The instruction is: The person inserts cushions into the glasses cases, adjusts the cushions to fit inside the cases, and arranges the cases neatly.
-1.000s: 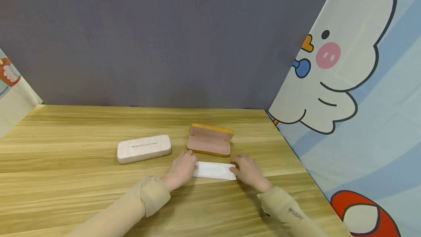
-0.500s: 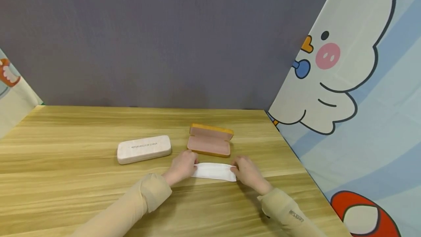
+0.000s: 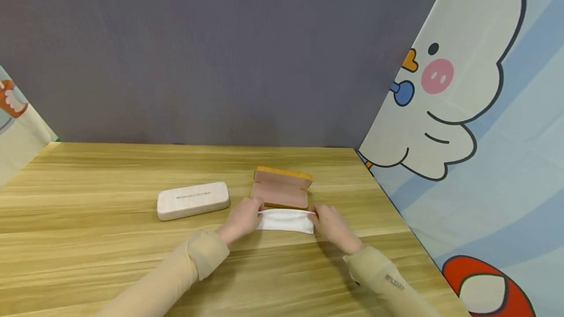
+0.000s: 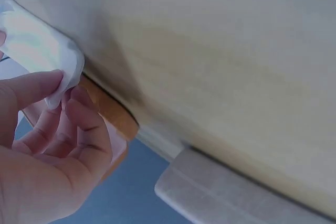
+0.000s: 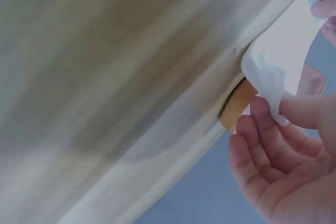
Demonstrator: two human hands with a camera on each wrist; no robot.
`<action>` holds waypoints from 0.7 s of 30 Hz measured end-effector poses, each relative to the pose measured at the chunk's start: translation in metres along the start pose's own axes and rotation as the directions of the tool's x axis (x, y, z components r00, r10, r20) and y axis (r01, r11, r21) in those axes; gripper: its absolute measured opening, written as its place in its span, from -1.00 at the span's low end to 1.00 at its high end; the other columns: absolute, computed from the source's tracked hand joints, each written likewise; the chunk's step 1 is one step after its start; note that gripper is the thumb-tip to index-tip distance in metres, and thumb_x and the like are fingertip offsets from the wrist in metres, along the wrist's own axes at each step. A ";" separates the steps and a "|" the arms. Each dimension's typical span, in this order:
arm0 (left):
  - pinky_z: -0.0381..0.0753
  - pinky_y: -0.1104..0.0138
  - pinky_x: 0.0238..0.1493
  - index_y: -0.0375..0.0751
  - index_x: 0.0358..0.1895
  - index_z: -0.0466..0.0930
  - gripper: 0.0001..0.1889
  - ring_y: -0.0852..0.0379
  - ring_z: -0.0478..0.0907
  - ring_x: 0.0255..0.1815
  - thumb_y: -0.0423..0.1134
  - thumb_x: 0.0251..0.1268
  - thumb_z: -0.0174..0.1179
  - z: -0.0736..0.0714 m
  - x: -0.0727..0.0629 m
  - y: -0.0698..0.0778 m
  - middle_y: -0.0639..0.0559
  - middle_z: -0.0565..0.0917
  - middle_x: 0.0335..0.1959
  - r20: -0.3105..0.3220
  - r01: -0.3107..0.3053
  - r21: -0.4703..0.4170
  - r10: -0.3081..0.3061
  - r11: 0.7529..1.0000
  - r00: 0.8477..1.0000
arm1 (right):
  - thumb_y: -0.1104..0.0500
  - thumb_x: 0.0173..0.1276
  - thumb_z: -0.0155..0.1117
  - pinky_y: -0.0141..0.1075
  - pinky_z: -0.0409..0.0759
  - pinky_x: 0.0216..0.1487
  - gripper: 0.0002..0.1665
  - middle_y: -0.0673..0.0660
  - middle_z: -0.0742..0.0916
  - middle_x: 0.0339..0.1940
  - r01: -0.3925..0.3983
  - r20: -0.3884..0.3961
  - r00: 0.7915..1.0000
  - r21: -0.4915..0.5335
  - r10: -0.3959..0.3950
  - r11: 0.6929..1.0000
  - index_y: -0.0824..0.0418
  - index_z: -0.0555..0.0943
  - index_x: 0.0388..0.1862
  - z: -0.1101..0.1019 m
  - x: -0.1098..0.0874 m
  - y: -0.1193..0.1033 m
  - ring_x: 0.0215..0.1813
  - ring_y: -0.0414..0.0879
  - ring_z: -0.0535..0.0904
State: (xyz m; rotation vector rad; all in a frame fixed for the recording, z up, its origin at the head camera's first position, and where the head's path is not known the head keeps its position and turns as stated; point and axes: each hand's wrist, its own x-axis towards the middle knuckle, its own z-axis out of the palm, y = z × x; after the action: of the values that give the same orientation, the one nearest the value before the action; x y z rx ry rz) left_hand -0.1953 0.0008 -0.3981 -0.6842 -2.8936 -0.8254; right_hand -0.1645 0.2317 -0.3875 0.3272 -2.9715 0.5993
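A folded white cloth [image 3: 285,220] stretches between my two hands, just in front of an open glasses case [image 3: 280,194] with an orange outside and pink lining. My left hand [image 3: 244,217] pinches the cloth's left end; the left wrist view shows thumb and fingertips on the edge of the white cloth [image 4: 44,48]. At the other end, my right hand [image 3: 331,224] pinches a corner. In the right wrist view the cloth [image 5: 281,48] hangs slack below the grip, close to the orange case [image 5: 239,103]. Nothing shows inside the open case.
Left of the open case lies a closed pale glasses case [image 3: 193,201] with dark lettering on its lid. Everything rests on a wood-grain table [image 3: 110,248]. A grey panel [image 3: 211,53] stands behind it, and a cartoon-printed sheet [image 3: 484,209] borders the right side.
Both hands have shifted slightly away from the body, bringing the cloth nearer the open case. Its far edge is now pulled up taut between them. The two cases stay put.
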 end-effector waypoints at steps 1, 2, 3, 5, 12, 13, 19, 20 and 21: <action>0.37 0.39 -0.65 -0.24 -0.47 0.52 -0.90 0.17 0.39 -0.60 -0.47 0.12 0.22 -0.001 0.001 0.000 -0.06 0.60 -0.55 -0.013 -0.004 0.003 0.004 1.000 1.000 | 0.29 0.34 0.22 -0.43 0.30 -0.58 -0.86 0.02 0.55 -0.62 0.012 -0.017 1.000 -0.007 -0.012 1.000 0.27 0.56 -0.44 -0.001 0.002 0.000 -0.58 -0.22 0.35; 0.36 0.40 -0.65 -0.24 -0.47 0.52 -0.90 0.17 0.38 -0.61 -0.47 0.12 0.21 -0.003 0.003 0.000 -0.05 0.60 -0.56 -0.024 -0.005 0.005 0.005 1.000 1.000 | 0.29 0.34 0.22 -0.42 0.31 -0.57 -0.87 0.03 0.56 -0.62 0.019 -0.028 0.999 -0.012 -0.020 1.000 0.27 0.56 -0.43 -0.001 0.004 0.000 -0.58 -0.21 0.35; 0.34 0.40 -0.66 -0.24 -0.47 0.51 -0.89 0.17 0.37 -0.62 -0.47 0.12 0.21 -0.004 0.004 0.001 -0.05 0.59 -0.58 -0.032 -0.004 0.007 0.005 1.000 0.999 | 0.29 0.34 0.23 -0.42 0.32 -0.57 -0.87 0.04 0.57 -0.61 0.025 -0.037 0.999 -0.020 -0.026 0.999 0.28 0.56 -0.43 -0.001 0.005 0.000 -0.58 -0.21 0.36; 0.34 0.41 -0.68 -0.23 -0.46 0.52 -0.90 0.18 0.38 -0.62 -0.47 0.11 0.22 -0.007 0.008 0.002 -0.04 0.59 -0.58 -0.049 0.001 0.014 -0.001 1.000 0.999 | 0.28 0.33 0.24 -0.41 0.33 -0.56 -0.87 0.04 0.58 -0.60 0.028 -0.049 0.998 -0.034 -0.030 0.999 0.28 0.56 -0.42 -0.002 0.009 0.000 -0.57 -0.20 0.36; 0.42 0.40 -0.67 -0.25 -0.37 0.57 -0.94 0.13 0.51 -0.54 -0.46 0.13 0.22 -0.014 0.022 0.004 -0.09 0.67 -0.44 -0.074 0.032 0.015 -0.031 0.999 0.997 | 0.26 0.37 0.20 -0.39 0.32 -0.55 -0.86 0.04 0.57 -0.59 -0.006 -0.043 0.999 -0.020 0.006 1.000 0.26 0.54 -0.40 -0.005 0.022 -0.001 -0.57 -0.19 0.36; 0.42 0.39 -0.66 -0.25 -0.37 0.57 -0.94 0.12 0.51 -0.53 -0.46 0.13 0.21 -0.015 0.024 0.003 -0.10 0.68 -0.44 -0.078 0.036 0.018 -0.034 0.999 0.996 | 0.25 0.38 0.19 -0.39 0.32 -0.55 -0.87 0.05 0.57 -0.58 -0.011 -0.046 0.999 -0.015 0.010 1.000 0.26 0.54 -0.39 -0.005 0.024 -0.002 -0.57 -0.18 0.36; 0.38 0.38 -0.65 -0.25 -0.41 0.53 -0.94 0.12 0.47 -0.55 -0.46 0.15 0.18 -0.018 0.034 0.000 -0.10 0.64 -0.48 -0.098 0.068 0.014 -0.066 0.998 0.993 | 0.22 0.39 0.19 -0.35 0.35 -0.53 -0.86 0.10 0.62 -0.53 -0.032 -0.079 0.996 -0.023 0.031 0.999 0.27 0.55 -0.35 -0.005 0.035 -0.003 -0.54 -0.16 0.39; 0.37 0.37 -0.65 -0.25 -0.41 0.53 -0.94 0.11 0.47 -0.55 -0.45 0.16 0.18 -0.018 0.035 -0.001 -0.11 0.64 -0.48 -0.103 0.076 0.015 -0.074 0.997 0.992 | 0.21 0.39 0.19 -0.35 0.36 -0.52 -0.86 0.10 0.62 -0.52 -0.037 -0.081 0.996 -0.028 0.034 0.999 0.27 0.56 -0.34 -0.005 0.037 -0.003 -0.54 -0.15 0.40; 0.37 0.37 -0.66 -0.25 -0.42 0.52 -0.94 0.10 0.47 -0.55 -0.45 0.17 0.17 -0.019 0.036 -0.001 -0.11 0.64 -0.47 -0.108 0.085 0.017 -0.083 0.996 0.991 | 0.21 0.39 0.19 -0.34 0.36 -0.52 -0.86 0.11 0.63 -0.51 -0.041 -0.080 0.996 -0.029 0.039 0.999 0.26 0.56 -0.34 -0.005 0.039 -0.003 -0.53 -0.15 0.41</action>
State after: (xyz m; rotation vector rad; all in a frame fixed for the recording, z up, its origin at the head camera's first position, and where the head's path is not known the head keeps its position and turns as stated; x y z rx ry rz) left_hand -0.2297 0.0047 -0.3768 -0.5022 -2.8468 -0.8116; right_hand -0.2014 0.2232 -0.3768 0.2358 -2.9137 0.5563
